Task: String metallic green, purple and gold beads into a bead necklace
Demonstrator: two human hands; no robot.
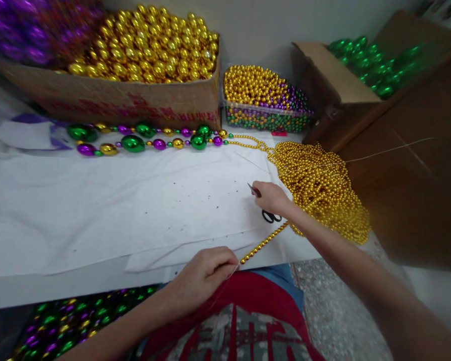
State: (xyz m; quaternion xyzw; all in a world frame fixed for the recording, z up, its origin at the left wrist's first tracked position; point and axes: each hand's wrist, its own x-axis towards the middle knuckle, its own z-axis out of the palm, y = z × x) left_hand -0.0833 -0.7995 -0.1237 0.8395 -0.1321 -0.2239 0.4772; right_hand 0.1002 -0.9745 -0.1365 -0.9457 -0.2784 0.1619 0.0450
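My left hand [209,275] is closed near the table's front edge, pinching the thread end of a gold bead strand [265,243]. From there the strand slopes up to the right, passing under my right forearm towards a heap of gold bead strands [315,185]. My right hand [272,197] is closed around the middle of a pair of scissors. Their black handle loops [271,216] show below the hand, and a dark pointed tip sticks out at its left. A bead necklace [160,144] in green, purple and gold lies across the back of the cloth, its thin gold end reaching the heap.
Behind the necklace stands a cardboard box [135,100] of large gold beads, with purple beads at its left. A clear tub [266,111] holds small mixed beads. At right, an open carton [398,135] contains green beads. Dark specks dot the white cloth [108,200].
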